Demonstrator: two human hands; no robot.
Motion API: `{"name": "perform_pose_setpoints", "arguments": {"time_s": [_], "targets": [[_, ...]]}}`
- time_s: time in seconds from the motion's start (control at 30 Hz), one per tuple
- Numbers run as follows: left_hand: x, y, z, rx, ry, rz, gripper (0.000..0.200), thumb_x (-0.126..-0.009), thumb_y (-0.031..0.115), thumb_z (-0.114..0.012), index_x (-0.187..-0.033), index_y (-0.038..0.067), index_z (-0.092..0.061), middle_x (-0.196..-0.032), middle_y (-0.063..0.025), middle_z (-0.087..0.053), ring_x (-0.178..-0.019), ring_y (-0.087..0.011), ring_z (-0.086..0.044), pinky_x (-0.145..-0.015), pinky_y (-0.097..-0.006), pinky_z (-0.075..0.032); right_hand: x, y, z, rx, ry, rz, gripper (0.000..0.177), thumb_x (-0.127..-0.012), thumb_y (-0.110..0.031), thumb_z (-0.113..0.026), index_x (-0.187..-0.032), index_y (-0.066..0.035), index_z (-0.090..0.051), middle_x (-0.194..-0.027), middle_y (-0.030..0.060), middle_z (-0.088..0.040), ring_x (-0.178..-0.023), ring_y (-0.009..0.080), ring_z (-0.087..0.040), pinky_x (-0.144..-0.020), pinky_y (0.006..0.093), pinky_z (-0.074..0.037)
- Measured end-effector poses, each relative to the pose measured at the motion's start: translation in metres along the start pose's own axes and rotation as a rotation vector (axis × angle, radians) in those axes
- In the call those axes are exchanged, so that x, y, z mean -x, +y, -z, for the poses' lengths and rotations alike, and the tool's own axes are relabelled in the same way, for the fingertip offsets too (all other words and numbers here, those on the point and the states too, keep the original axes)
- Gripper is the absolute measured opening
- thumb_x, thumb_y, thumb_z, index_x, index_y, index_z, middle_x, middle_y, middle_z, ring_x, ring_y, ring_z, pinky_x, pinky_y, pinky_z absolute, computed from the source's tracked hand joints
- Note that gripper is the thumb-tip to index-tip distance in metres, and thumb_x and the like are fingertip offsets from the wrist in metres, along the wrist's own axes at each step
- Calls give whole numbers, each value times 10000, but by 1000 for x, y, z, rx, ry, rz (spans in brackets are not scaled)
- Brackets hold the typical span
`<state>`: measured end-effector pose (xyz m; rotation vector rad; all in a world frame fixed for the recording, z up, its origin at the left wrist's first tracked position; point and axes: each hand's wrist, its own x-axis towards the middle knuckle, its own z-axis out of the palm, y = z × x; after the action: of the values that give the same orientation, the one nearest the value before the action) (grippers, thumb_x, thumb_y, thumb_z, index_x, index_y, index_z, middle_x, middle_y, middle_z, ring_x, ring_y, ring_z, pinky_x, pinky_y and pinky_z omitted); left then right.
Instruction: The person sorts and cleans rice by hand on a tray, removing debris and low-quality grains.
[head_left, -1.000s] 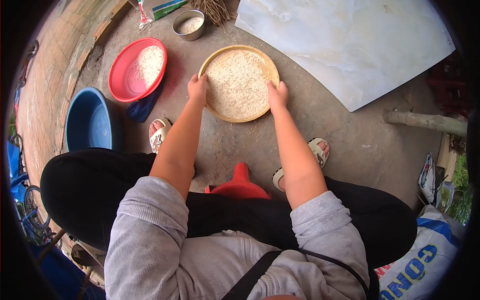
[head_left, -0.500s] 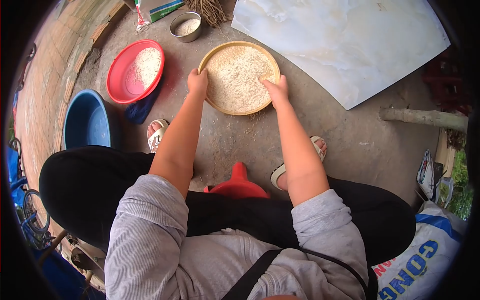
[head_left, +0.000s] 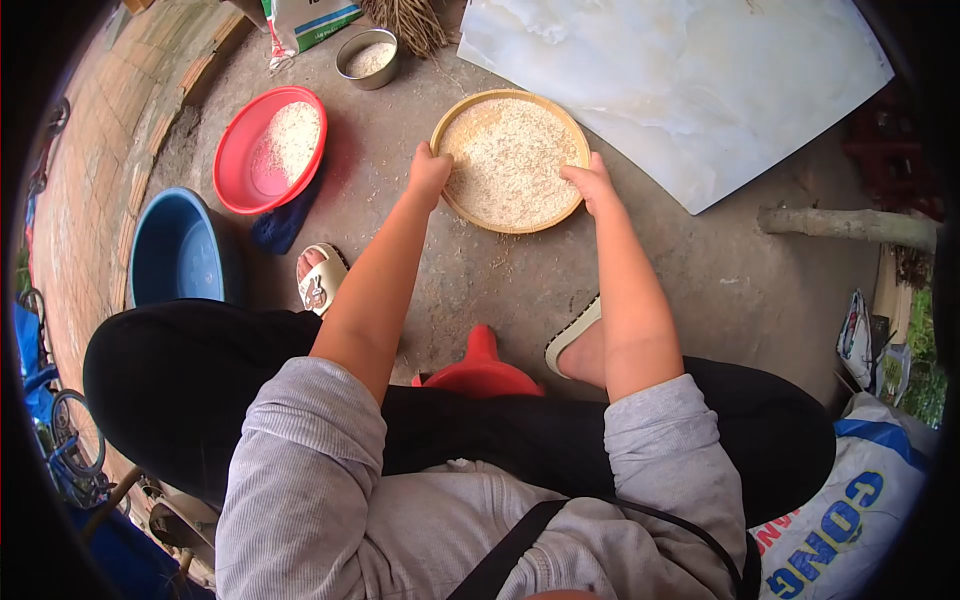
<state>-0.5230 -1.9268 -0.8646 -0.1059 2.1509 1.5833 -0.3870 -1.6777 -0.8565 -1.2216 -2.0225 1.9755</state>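
Observation:
Between my hands is a round yellow sieve point(head_left: 512, 229), spread with pale rice grains point(head_left: 520, 160). My left hand point(head_left: 430, 172) grips its left rim, fingers mostly hidden beneath. On the opposite rim my right hand point(head_left: 592, 184) is closed, with the thumb laid over the edge onto the grains. The tray is held out in front of me above the concrete floor, where a few grains lie scattered. To the left, a red basin point(head_left: 228, 150) holds a heap of similar grains point(head_left: 292, 142).
A blue tub point(head_left: 180, 250) stands at left, near a steel bowl point(head_left: 366, 62) of grain. Right of the sieve lies a large marbled sheet point(head_left: 680, 90). A log point(head_left: 850, 228) and a printed sack point(head_left: 840, 500) are farther right. I sit on a red stool point(head_left: 480, 365).
Both hands have carried the sieve to the right and slightly toward me. The grains inside have shifted, and my right foot looks turned differently.

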Motion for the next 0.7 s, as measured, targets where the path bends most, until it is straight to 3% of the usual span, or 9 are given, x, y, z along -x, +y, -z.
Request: {"name": "perform_pose_setpoints", "arguments": {"time_s": [0.13, 0.23, 0.33, 0.37, 0.47, 0.53, 0.7], "targets": [[-17, -14, 29, 159, 96, -31, 372, -758, 36, -496, -1123, -31, -515, -1008, -158, -617, -894, -242, -600, -786, -344, -474, 3, -2, -46, 74, 133, 114, 394, -774, -59, -551, -1152, 6, -461, -1024, 136, -598, -925, 218, -583, -812, 342, -471], [-17, -12, 42, 189, 128, 47, 353, -778, 58, -562, -1119, -30, -526, -984, -141, -625, -874, -231, -604, -771, -347, -483, 5, 8, -69, 165, 202, 122, 366, -779, -70, -611, -1111, 9, -479, -1023, 142, -606, -918, 218, -595, -804, 339, -477], [-4, -8, 26, 8, 161, -27, 485, -732, 201, -760, -1088, -33, -530, -986, -151, -636, -849, -249, -637, -739, -358, -509, 15, 10, -54, 52, 217, 140, 394, -741, -128, -714, -1047, 3, -503, -1028, 171, -625, -950, 264, -616, -811, 362, -474], [0, -6, 16, -82, 98, -17, 531, -702, 204, -781, -1095, -36, -515, -1000, -169, -632, -867, -261, -641, -739, -360, -513, 15, 10, -41, 5, 207, 119, 492, -698, -109, -778, -1073, 0, -479, -1051, 166, -616, -951, 258, -617, -806, 356, -490], [16, 2, -15, -134, 18, -76, 580, -683, 207, -792, -1122, -29, -496, -1007, -180, -627, -880, -266, -636, -724, -357, -516, 18, 7, 6, -40, 26, 9, 572, -712, -19, -746, -1168, 0, -401, -1092, 156, -585, -964, 240, -607, -825, 339, -503], [18, 3, -23, -100, -116, -15, 550, -701, 157, -734, -1155, -18, -478, -1010, -181, -625, -936, -266, -622, -771, -361, -503, 19, 3, 29, 1, -48, -51, 551, -723, 25, -672, -1189, -9, -380, -1110, 157, -566, -987, 239, -596, -826, 342, -508], [-7, -1, 1, -23, -42, -49, 394, -763, 92, -556, -1141, -8, -512, -992, -159, -621, -928, -240, -594, -795, -345, -468, 8, 1, 0, 39, 28, 1, 465, -752, -8, -582, -1180, -22, -403, -1109, 160, -572, -998, 254, -586, -834, 357, -478]]}}
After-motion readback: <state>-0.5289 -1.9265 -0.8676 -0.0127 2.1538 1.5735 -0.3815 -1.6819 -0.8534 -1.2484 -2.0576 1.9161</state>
